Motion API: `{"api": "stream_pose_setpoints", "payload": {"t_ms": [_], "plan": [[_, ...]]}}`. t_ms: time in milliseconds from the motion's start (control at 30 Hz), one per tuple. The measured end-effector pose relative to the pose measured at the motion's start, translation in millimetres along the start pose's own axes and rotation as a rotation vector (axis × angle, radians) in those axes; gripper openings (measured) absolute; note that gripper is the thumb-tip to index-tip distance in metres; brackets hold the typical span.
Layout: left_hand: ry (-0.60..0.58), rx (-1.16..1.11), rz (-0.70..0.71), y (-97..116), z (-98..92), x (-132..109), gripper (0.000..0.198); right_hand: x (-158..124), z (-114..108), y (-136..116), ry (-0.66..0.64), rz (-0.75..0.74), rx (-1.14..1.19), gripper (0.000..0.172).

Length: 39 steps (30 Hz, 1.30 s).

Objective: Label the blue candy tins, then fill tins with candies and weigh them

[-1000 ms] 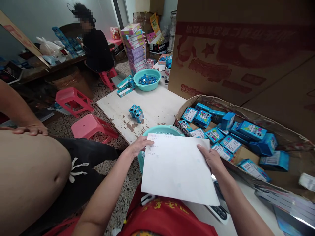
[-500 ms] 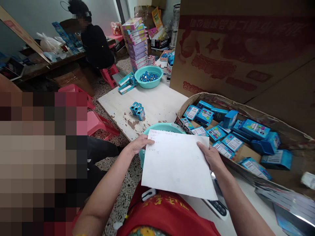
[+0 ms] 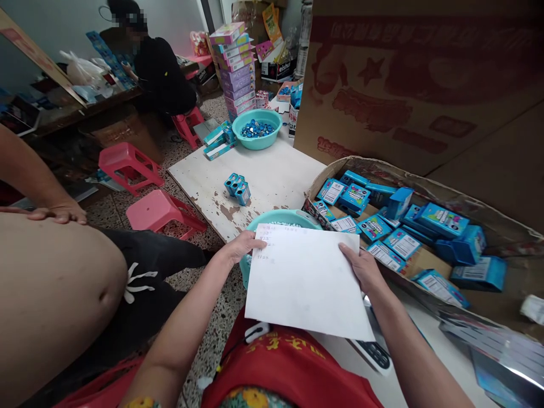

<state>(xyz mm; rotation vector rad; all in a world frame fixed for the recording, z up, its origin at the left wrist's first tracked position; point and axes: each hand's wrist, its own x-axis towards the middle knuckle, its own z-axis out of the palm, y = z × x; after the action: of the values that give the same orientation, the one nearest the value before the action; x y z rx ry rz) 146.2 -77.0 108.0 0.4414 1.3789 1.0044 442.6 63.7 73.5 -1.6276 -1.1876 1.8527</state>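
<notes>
A white sheet of paper (image 3: 308, 283) with a few handwritten lines near its top left corner is held up in front of my lap. My left hand (image 3: 244, 247) pinches its left edge, thumb on top. On the opposite edge my right hand (image 3: 361, 265) grips it the same way, its fingers hidden underneath. Behind the sheet, partly covered, stands a turquoise basin (image 3: 278, 218) with small white pieces in it. A calculator (image 3: 374, 354) lies on the table, partly under the paper and my right forearm.
A large cardboard tray (image 3: 429, 266) of blue printed boxes is at the right. Three small blue boxes (image 3: 238, 188) stand on the white table (image 3: 280, 175). Farther back are a basin of blue pieces (image 3: 257, 141) and stacked boxes (image 3: 238, 85). One person sits close at left, another farther back.
The paper has shifted very slightly, still in both hands. At the back left, the seated person has moved a little. The view has tilted slightly.
</notes>
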Motion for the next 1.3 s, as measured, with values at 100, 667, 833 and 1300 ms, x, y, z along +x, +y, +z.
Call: {"api": "stream_pose_setpoints", "payload": {"t_ms": [100, 667, 833, 1300], "plan": [[0.009, 0.002, -0.019, -1, -0.4, 1, 0.035, 2, 0, 3, -0.001, 0.002, -0.003, 0.027], [-0.05, -0.024, -0.03, -12, -8.7, 14, 0.033, 14, -3, 12, -0.025, 0.041, 0.041, 0.034], [-0.06, -0.015, -0.017, -14, -8.2, 17, 0.034, 13, -2, 10, -0.011, 0.035, 0.019, 0.03], [-0.046, 0.021, -0.05, -12, -0.4, 15, 0.037, 20, -7, 17, 0.0, 0.042, 0.038, 0.036]]}}
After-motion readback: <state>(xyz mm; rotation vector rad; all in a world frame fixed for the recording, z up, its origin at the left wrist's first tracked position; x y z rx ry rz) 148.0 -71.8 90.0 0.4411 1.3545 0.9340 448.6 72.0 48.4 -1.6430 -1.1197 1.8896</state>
